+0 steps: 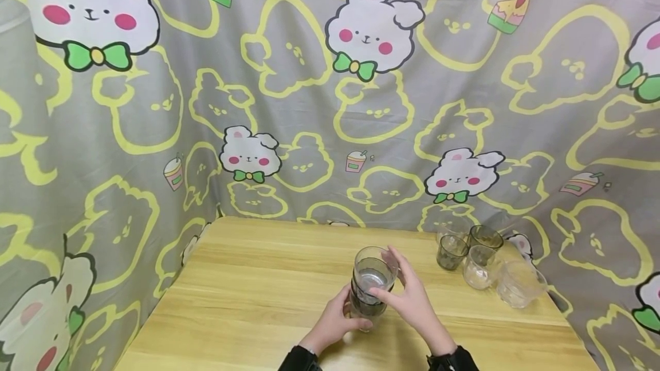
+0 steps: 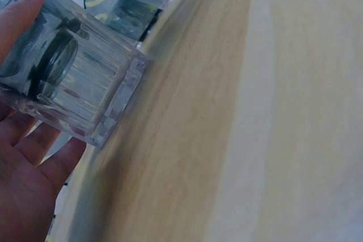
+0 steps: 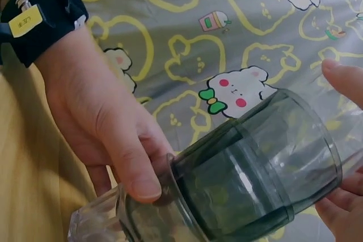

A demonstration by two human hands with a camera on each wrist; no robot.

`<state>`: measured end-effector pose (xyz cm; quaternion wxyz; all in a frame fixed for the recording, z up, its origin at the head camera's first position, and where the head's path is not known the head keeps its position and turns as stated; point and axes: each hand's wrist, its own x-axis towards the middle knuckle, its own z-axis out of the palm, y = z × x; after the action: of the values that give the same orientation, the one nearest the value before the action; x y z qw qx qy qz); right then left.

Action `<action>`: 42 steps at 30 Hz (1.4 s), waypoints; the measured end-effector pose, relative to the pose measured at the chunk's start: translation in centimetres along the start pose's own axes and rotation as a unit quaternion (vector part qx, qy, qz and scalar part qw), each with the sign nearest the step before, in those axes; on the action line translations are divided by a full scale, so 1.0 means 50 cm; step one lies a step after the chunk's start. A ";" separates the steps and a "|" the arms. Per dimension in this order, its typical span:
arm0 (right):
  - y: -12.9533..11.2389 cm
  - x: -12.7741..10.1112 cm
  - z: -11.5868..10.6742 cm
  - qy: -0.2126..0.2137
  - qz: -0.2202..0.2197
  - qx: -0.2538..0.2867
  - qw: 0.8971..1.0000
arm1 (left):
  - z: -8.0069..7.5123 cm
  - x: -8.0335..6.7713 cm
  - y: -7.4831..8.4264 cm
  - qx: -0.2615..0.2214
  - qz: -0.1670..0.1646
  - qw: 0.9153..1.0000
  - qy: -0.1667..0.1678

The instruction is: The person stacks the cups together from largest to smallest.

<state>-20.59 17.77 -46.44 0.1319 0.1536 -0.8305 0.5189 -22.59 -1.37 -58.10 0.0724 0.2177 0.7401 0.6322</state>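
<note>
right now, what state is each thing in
stack of clear and smoked glasses, nested, mouth up
left hand, gripping the stack low
right hand, gripping the stack's top
small smoked tumbler, upright
larger smoked tumbler, upright
rounded clear glass, upright
wide clear glass, upright
hindmost clear glass, partly hidden
bunny-print cloth, hanging

Can't see most of the left hand's [image 1: 336, 318] fingertips from here, they're behind the stacked glasses [image 1: 365, 280]. Right wrist view crops the right hand [image 1: 412, 302]; far glasses [image 2: 130, 15] beyond the left fingers look blurry.
</note>
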 end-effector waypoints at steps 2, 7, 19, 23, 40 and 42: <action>0.004 -0.002 -0.002 0.000 -0.002 -0.004 1.000 | 0.001 0.000 0.000 0.001 -0.002 1.000 0.001; 0.017 -0.007 -0.013 0.000 -0.021 0.006 1.000 | 0.002 -0.001 -0.001 0.002 -0.002 1.000 0.001; 0.056 -0.023 -0.050 0.011 -0.040 0.005 0.999 | 0.003 -0.001 0.003 0.002 -0.004 1.000 0.004; 0.069 -0.026 -0.064 0.015 -0.043 -0.006 0.999 | 0.004 -0.001 0.005 0.001 -0.005 1.000 0.005; 0.175 -0.011 -0.159 0.066 0.038 -0.055 0.996 | 0.003 -0.001 0.007 0.000 -0.021 1.000 0.005; 0.187 -0.011 -0.169 0.069 0.044 -0.060 0.995 | 0.003 -0.001 0.008 -0.001 -0.023 1.000 0.005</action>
<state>-23.27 29.31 -50.74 0.1744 0.0725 -0.8554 0.4823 -22.39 -1.19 -57.77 0.0833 0.1976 0.7449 0.6318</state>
